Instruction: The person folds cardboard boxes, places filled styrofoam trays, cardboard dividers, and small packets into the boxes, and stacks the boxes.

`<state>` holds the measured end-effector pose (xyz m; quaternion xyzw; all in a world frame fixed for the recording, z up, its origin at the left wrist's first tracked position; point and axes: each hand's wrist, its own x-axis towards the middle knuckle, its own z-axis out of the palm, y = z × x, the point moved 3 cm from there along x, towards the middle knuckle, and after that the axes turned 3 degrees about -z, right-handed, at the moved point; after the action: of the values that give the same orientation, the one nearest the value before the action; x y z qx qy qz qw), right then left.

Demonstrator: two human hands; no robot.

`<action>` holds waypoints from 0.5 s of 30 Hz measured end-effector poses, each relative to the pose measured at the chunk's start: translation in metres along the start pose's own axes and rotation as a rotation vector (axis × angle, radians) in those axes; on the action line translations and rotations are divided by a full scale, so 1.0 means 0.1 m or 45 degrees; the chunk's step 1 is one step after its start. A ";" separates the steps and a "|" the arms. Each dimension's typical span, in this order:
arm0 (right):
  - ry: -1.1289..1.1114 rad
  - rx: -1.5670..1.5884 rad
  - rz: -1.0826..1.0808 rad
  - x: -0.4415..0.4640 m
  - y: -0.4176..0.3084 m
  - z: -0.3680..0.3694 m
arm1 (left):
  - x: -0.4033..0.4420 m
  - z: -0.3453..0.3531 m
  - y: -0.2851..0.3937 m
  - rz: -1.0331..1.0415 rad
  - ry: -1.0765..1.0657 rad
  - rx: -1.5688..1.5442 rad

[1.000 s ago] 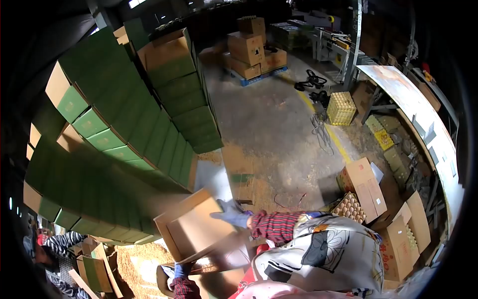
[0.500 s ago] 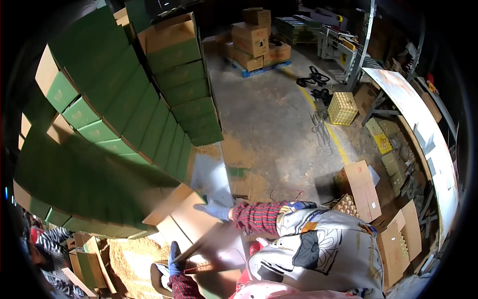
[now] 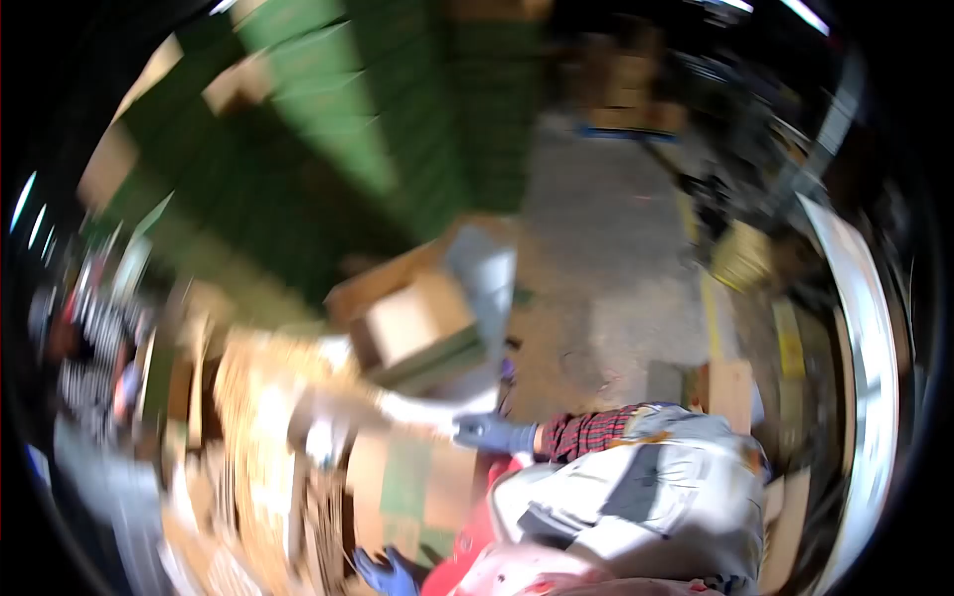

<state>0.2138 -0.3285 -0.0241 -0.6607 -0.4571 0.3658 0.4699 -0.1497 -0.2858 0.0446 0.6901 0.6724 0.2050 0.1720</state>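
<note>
Open box (image 3: 409, 306): centre of the frame, tilted in view, mouth towards the camera; that turn leaves its inside exposed, and no hand appears to support it.
Right hand (image 3: 497, 434): gloved, just below the open box, fingers extended and nothing seen in its grasp; the flat, straight pose suggests reaching or letting go rather than gripping, though blur hides any light contact.
Left hand (image 3: 388, 574): bottom edge, gloved, fingers spread wide, no object visible in it; whether it touches the banded cardboard cannot be told.
Banded cardboard (image 3: 412, 487): between the two hands, brown with a green band, probably kept here for being within reach of both.
Pale sheet (image 3: 489, 260): beside the open box on its right, perhaps laid to keep cardboard off the floor (image 3: 596, 238).
Green stacks (image 3: 388, 129): upper left, boxes piled closely in rows, likely to save room and steady one another.
Cardboard pieces (image 3: 323, 531): lower left, close together on edge, an arrangement that would make single pieces easy to pull.
Brown cartons (image 3: 628, 84): upper right, on a blue pallet (image 3: 608, 131), presumably raised for moving together.
</note>
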 end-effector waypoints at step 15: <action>-0.525 -0.387 -0.135 0.34 -1.15 0.45 | -1.37 -0.79 -0.80 0.032 0.123 -0.084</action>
<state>0.1534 -0.2669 0.0706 -0.6104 -0.6268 0.3946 0.2807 -0.2606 -0.4230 0.0639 0.6818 0.6640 0.2622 0.1595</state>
